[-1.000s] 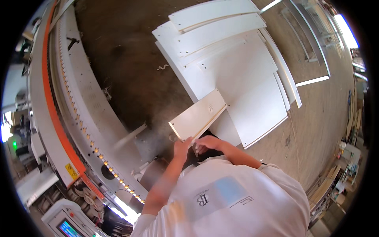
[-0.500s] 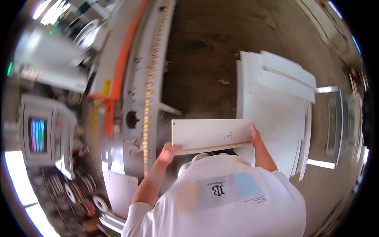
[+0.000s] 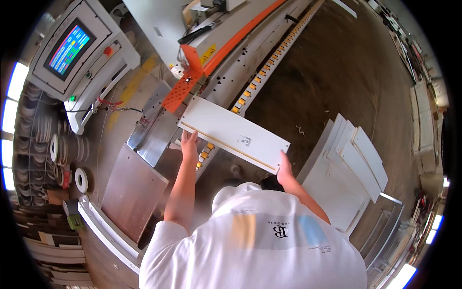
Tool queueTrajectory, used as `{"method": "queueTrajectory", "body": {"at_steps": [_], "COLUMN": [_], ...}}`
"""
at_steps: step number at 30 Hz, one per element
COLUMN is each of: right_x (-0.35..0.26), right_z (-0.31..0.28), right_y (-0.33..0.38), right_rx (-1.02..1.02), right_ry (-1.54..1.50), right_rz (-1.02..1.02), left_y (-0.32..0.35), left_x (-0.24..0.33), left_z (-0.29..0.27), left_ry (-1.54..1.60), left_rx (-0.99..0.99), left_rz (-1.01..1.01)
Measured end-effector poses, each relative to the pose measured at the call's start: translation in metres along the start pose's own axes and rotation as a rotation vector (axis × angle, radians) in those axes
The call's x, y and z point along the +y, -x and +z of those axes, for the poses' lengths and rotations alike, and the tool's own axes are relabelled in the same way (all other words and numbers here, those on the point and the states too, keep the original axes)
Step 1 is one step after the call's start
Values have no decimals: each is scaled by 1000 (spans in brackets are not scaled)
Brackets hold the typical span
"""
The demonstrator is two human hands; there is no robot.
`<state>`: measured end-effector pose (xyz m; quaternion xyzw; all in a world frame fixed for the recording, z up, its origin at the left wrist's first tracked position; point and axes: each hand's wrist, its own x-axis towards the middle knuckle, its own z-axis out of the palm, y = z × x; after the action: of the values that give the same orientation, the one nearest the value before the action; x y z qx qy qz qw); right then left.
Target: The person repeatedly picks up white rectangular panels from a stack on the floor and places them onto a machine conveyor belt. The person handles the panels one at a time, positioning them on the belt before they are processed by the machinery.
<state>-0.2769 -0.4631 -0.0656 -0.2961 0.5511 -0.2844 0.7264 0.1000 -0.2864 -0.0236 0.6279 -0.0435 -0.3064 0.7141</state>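
Both my hands hold a long white board (image 3: 236,132) level in front of me, tilted so its left end lies farther away. A yellowish groove runs along its near edge, and a small label sits on its face. My left hand (image 3: 189,140) grips the near edge close to the left end, fingers partly under the board. Around the right end, my right hand (image 3: 285,169) is closed. The board's left end overlaps the bed of a long machine with a row of yellow rollers (image 3: 248,93), next to an orange perforated guard (image 3: 185,84). Whether it touches the bed I cannot tell.
A control panel with a lit screen (image 3: 70,49) stands at the far left. White boards (image 3: 344,168) are stacked on my right beside a metal frame (image 3: 385,221). At left are a brown panel (image 3: 130,192), rolls of edging strip (image 3: 57,149) and a white rail (image 3: 108,236).
I have turned left toward the machine, carrying the white board. Its left end has swung from beside the rollers to over the machine bed near the orange guard. Both hands keep their hold.
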Motion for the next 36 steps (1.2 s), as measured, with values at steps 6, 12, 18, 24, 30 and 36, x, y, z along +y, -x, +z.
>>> {"method": "queueTrajectory", "body": {"at_steps": [6,12,18,24,30,36], "right_x": [-51,-62,-65,-86,-69,-34], "right_z": [80,87,71,23,-78,-189], "right_y": [48,41,18,10,1,-8], "right_rx": [-613,-619,-586,-448,-214,35], "right_ry": [506,542,367,406,423,279], "right_rz": [288,262,214,155,237,334], "left_y": [23,22,-2,-32,-74,-122], "left_x": [20,21,18,15,9,-2], "left_z": [22,38,73,108,146,177], "left_ry": [-263,2,107,200,182,-49], "left_rx": [139,174,210,114,76,62], "left_rz": [-14,-87,-63,-47,-68,-129]}}
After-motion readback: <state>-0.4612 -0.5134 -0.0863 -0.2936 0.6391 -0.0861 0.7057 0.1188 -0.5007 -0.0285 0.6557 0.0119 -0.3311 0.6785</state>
